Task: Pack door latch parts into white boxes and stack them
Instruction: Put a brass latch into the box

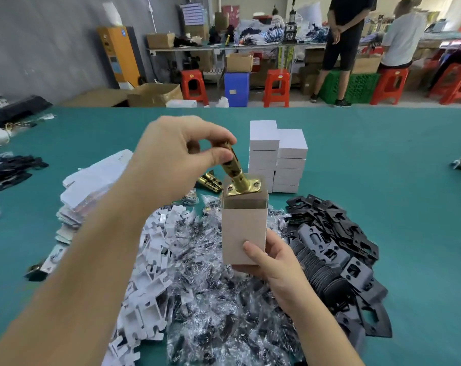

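Before us lies the teal table (382, 154), where heaps of bagged screws (224, 307), black plates (335, 244) and white inserts (150, 262) lie near two stacks of closed white boxes (276, 157). Above the heaps our right hand (274, 262) grips the lower end of an upright open white box (243, 228). Our left hand (176, 159) pinches the brass latch (237, 173), tilted, its faceplate at the box mouth.
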### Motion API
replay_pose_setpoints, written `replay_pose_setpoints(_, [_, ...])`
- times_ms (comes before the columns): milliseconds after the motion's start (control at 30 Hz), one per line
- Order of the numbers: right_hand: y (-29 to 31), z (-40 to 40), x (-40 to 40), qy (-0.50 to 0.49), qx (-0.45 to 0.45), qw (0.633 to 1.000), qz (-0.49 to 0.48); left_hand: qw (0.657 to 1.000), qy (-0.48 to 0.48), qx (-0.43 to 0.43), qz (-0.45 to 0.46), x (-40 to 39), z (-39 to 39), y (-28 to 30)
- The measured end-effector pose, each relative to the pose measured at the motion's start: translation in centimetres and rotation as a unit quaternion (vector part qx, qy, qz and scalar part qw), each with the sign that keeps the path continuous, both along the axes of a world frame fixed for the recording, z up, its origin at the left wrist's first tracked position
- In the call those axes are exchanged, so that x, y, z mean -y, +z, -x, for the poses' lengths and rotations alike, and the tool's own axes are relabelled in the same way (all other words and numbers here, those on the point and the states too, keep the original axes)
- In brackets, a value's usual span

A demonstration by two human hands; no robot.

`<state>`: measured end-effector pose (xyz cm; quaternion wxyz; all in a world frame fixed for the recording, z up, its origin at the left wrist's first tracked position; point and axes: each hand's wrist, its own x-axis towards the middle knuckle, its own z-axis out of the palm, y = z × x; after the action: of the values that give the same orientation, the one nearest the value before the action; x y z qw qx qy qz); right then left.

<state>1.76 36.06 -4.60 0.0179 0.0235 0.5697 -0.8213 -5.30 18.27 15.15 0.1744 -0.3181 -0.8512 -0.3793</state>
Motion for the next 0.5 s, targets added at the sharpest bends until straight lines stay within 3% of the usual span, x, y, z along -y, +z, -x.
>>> replay_pose_setpoints(233, [0.5,-0.1,0.1,0.0,-0.029,0.999,0.035,0.998,0.01,0.044,-0.036,-0.8,-0.1,-3.8])
replay_pose_setpoints(500, [0.7,-0.3,0.1,-0.013,-0.047,0.999,-0.008,0.993,0.003,0.019,0.113,-1.7,-0.6,-5.2])
